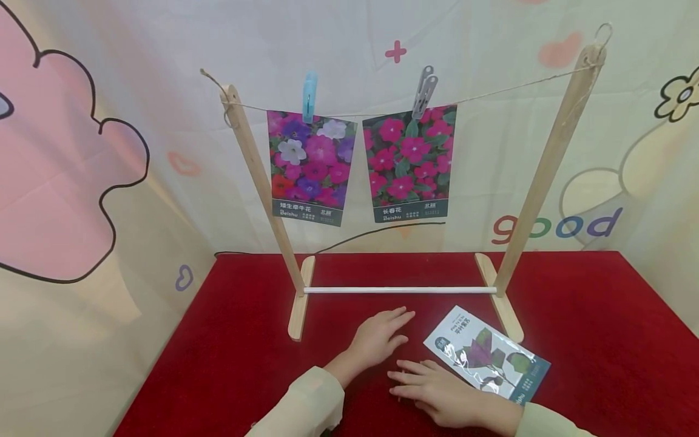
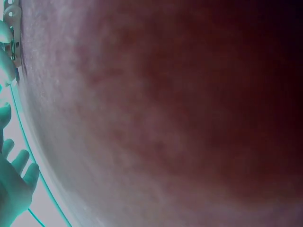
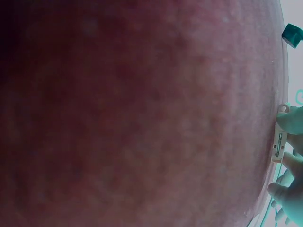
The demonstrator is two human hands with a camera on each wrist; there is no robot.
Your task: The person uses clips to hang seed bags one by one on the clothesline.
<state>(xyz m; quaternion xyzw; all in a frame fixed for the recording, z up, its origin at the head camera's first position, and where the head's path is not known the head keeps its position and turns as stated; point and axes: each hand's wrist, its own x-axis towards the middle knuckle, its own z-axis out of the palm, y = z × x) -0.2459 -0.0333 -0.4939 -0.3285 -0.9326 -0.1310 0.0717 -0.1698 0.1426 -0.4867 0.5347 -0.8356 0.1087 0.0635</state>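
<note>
Above the red cloth, my left hand [image 1: 378,338] reaches forward with its fingers extended and nothing in them. My right hand [image 1: 437,388] is low over the cloth, its fingers pinching a pale clothespin [image 3: 280,139] that the fingers mostly cover in the head view. A glossy seed packet [image 1: 480,355] with a purple and green leafy plant lies tilted beside the right hand, its near edge partly hidden by that arm. Blurred skin fills most of both wrist views. At the left wrist view's edge, fingertips overlap the clothespin [image 2: 13,35], above the spread left hand [image 2: 16,189].
A wooden stand [image 1: 537,176] with a white crossbar [image 1: 398,290] carries a string [image 1: 508,89] beyond the hands. A blue clothespin [image 1: 309,100] holds one flower packet [image 1: 311,167]; a grey clothespin [image 1: 423,94] holds another flower packet [image 1: 411,164]. A printed curtain hangs behind.
</note>
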